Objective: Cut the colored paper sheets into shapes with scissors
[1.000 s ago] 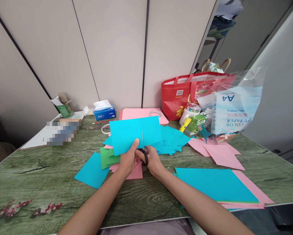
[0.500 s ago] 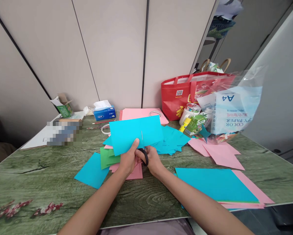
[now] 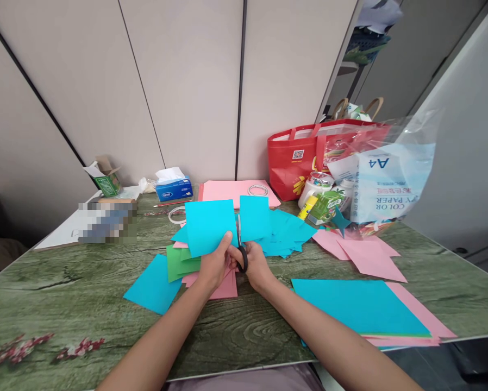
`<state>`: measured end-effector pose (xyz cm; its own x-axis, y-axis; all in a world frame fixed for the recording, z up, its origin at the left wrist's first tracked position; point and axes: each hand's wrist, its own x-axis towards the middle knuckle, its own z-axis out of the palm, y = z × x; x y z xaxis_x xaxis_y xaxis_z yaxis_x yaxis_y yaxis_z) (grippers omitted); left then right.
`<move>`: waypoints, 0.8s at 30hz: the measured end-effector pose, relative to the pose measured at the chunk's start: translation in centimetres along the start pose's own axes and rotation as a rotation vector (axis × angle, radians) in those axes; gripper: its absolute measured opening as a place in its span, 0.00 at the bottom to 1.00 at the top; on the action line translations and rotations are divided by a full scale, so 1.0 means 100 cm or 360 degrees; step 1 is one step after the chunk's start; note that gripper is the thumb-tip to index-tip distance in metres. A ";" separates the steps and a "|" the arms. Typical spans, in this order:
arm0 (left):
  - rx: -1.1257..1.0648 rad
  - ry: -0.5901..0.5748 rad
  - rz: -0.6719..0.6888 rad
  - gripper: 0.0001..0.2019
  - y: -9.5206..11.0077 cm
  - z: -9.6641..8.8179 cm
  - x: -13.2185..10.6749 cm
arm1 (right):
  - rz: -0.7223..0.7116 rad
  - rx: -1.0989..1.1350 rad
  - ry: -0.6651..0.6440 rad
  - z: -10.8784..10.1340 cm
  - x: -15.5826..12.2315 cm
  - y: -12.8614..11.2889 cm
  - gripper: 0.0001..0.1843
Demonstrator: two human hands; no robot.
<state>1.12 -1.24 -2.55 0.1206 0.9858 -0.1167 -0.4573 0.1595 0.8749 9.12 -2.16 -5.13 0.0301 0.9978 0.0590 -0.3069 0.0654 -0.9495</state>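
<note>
My left hand (image 3: pixel 214 266) pinches the lower edge of a blue paper sheet (image 3: pixel 210 226) held upright over the table. My right hand (image 3: pixel 255 265) grips black-handled scissors (image 3: pixel 241 255) whose blades stand in the gap of the sheet. To the right of the blades, the cut-off part of the blue sheet (image 3: pixel 254 218) stands apart from the left part. Under my hands lie loose blue, green (image 3: pixel 180 262) and pink paper pieces.
A stack of blue and pink sheets (image 3: pixel 362 308) lies at the front right edge. A red bag (image 3: pixel 295 157), an A4 colour paper pack (image 3: pixel 390 182), glue bottles and a tissue box (image 3: pixel 174 187) stand along the back. A blue square (image 3: pixel 153 283) lies left.
The scissors have cut up through the blue sheet, which was whole with a short slit before. It now shows as two parts with a gap between them.
</note>
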 end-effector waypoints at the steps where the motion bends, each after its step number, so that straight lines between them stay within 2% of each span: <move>1: 0.0024 -0.0035 0.0045 0.14 -0.001 -0.001 0.002 | 0.0007 0.0047 0.0030 -0.001 0.002 0.001 0.16; 4: 0.0118 -0.0029 0.0198 0.12 -0.006 -0.005 0.008 | 0.0033 0.0209 0.0103 -0.006 0.007 0.005 0.17; 8: 0.0383 0.0316 0.0507 0.17 -0.009 -0.012 0.015 | 0.0058 0.0243 0.0143 -0.010 0.011 0.006 0.19; 10: 0.0462 0.0362 0.0598 0.18 -0.007 -0.014 0.015 | 0.0052 0.0202 0.0144 -0.010 0.010 0.006 0.19; 14: 0.0538 0.0331 0.0688 0.17 0.000 -0.013 0.014 | 0.0012 0.0187 0.0178 -0.007 0.008 0.003 0.21; 17: 0.0586 0.0318 0.0734 0.12 0.002 -0.013 0.014 | -0.0084 0.0203 0.0252 -0.008 0.008 0.001 0.21; 19: 0.0661 0.0279 0.0684 0.09 0.002 -0.014 0.014 | -0.0095 0.0193 0.0257 -0.009 0.009 0.001 0.21; 21: 0.0799 0.0244 0.0556 0.12 0.003 -0.016 0.015 | -0.0078 0.0195 0.0281 -0.010 0.010 0.001 0.21; 23: 0.0930 0.0182 0.0483 0.14 0.004 -0.019 0.017 | -0.0105 0.0244 0.0389 -0.011 0.012 0.002 0.21; 24: 0.0992 0.0145 0.0524 0.14 0.005 -0.020 0.018 | -0.0139 0.0285 0.0478 -0.012 0.013 0.002 0.21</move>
<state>-0.69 0.75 -3.25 -0.0239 0.9825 0.1849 0.1354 -0.1800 0.9743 10.26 -0.87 -5.61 0.3337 0.9425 0.0192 -0.4516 0.1777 -0.8743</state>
